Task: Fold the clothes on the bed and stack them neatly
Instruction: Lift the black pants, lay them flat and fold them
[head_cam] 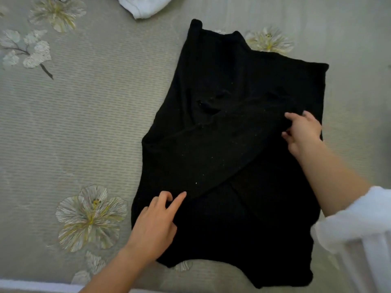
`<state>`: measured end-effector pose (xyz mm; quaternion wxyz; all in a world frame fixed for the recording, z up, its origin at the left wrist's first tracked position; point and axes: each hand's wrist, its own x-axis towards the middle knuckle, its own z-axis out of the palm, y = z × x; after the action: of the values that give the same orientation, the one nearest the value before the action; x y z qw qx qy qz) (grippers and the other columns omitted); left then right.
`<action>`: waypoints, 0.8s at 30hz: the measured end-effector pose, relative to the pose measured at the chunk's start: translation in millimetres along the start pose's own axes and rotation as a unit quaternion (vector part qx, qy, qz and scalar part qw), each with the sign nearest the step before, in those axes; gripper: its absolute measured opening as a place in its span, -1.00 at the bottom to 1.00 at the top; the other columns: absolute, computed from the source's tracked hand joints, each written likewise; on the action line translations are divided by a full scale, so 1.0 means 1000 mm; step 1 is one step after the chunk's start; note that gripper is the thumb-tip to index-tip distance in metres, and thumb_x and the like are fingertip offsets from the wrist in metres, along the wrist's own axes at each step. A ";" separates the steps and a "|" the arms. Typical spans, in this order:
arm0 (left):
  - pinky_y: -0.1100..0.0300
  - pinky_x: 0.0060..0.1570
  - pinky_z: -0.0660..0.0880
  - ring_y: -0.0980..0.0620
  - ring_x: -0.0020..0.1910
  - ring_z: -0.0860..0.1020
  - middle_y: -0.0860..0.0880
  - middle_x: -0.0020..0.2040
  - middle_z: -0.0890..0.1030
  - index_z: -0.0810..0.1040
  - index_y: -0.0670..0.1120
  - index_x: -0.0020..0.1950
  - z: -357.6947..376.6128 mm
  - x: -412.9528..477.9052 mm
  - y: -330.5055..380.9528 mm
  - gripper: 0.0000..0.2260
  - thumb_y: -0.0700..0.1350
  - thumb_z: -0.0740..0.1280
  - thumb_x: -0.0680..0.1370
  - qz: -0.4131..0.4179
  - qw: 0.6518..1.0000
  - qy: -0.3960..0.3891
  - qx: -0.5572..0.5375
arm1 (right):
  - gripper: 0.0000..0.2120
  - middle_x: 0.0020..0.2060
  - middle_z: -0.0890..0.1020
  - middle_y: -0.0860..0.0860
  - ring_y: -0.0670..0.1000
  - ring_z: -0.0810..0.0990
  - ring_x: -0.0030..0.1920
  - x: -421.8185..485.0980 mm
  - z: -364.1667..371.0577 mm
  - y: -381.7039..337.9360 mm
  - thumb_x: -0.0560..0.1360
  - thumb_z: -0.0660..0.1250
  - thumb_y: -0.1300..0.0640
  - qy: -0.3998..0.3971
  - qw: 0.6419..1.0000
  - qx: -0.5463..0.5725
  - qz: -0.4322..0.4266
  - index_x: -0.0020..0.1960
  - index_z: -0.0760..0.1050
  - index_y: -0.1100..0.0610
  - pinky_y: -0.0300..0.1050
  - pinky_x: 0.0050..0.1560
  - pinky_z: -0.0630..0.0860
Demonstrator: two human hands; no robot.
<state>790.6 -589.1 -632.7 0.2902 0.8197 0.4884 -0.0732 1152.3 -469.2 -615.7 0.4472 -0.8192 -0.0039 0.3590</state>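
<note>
Black sweater [222, 66] flat on floral bedcover [84, 115], frame centre. Left hand [155, 224] lower centre, fingers straight, touching it (index forward). Right hand [302, 132] centre right pinches sleeve [211, 146].

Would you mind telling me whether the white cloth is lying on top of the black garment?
No, the white cloth lies apart from the black garment, with bare bedspread showing between them.

Ribbed grey-beige bedspread [84, 123] embroidered with pale flowers [91, 216]; soft light.
</note>
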 end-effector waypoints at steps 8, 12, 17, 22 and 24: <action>0.28 -0.43 0.41 0.07 -0.20 0.49 0.00 0.02 0.40 0.36 -0.03 0.41 0.004 0.002 0.003 -0.26 -0.13 0.48 0.24 0.023 0.999 0.017 0.044 | -0.49 0.08 0.55 0.05 0.01 0.54 0.07 -0.015 -0.054 0.048 0.50 0.34 0.17 0.038 0.945 -0.285 -0.156 0.42 0.31 0.11 -0.06 0.14 0.47; 0.11 -0.14 0.52 -0.04 0.02 0.52 -0.06 0.17 0.45 0.37 -0.03 0.42 0.005 -0.011 -0.005 -0.30 0.01 0.46 0.30 0.049 0.995 0.000 0.084 | -0.51 0.26 0.47 0.05 0.03 0.45 0.25 -0.080 -0.099 0.094 0.50 0.36 0.14 -0.058 0.858 -0.413 -0.301 0.40 0.35 0.12 -0.10 0.22 0.37; -0.18 0.37 0.01 -0.17 0.47 0.16 -0.13 0.46 0.28 0.31 0.01 0.46 0.007 -0.049 -0.015 -0.29 0.23 0.23 0.34 0.094 0.982 -0.032 0.159 | -0.30 0.46 0.30 0.05 0.04 0.22 0.48 -0.143 -0.184 0.172 0.39 0.44 0.14 -0.192 0.740 -0.542 -0.349 0.47 0.27 0.10 0.06 0.41 0.26; -0.19 0.39 -0.14 -0.20 0.51 0.05 -0.17 0.53 0.15 0.28 0.04 0.48 0.003 -0.066 -0.032 -0.10 0.10 0.44 0.15 0.144 0.960 -0.114 0.211 | 0.09 0.55 0.08 0.01 0.00 -0.06 0.54 -0.158 -0.226 0.219 0.18 0.42 0.08 -0.253 0.602 -0.691 -0.310 0.58 -0.10 0.06 -0.08 0.48 -0.14; -0.20 0.39 -0.13 -0.17 0.47 0.18 -0.15 0.48 0.27 0.41 0.02 0.37 0.005 -0.064 -0.033 -0.18 -0.08 0.56 0.12 0.138 0.961 -0.089 0.221 | 0.05 0.50 0.23 0.09 0.05 0.12 0.50 -0.155 -0.221 0.226 0.15 0.52 0.11 -0.218 0.598 -0.690 -0.345 0.54 0.10 0.18 -0.05 0.45 -0.08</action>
<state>730.9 -628.3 -624.5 0.1516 0.9129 0.3148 -0.2111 1096.7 -816.6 -615.6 -0.1745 -0.7188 -0.6299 0.2370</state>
